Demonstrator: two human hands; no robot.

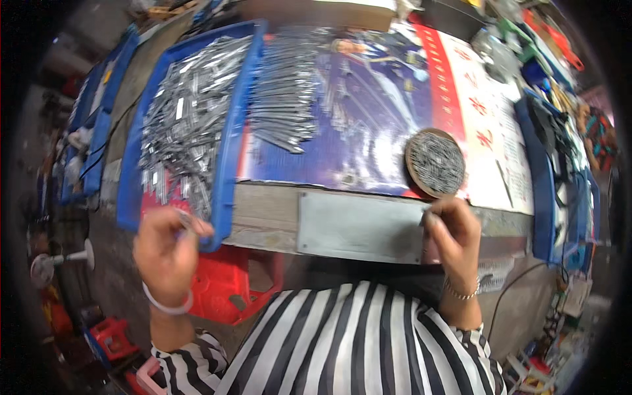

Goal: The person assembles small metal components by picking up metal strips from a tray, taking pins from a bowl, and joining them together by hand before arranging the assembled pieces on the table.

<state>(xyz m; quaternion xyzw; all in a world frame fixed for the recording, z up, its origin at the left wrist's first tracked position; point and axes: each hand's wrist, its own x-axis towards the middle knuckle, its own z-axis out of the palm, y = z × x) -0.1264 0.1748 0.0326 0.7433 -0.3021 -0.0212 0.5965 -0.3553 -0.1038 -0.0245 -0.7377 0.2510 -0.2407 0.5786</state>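
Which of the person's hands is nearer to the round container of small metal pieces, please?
The right hand: it is just on the near side of the round container. The left hand is well off to the left, at the near end of the blue tray.

Passable low over the flat grey plate [359, 227] along the front edge of the desk [263, 210]. Walled off toward the left edge by the raised side of the blue tray [234, 131]; hampered farther back by piled metal rods [283, 99], rightward by the round bowl [413, 172].
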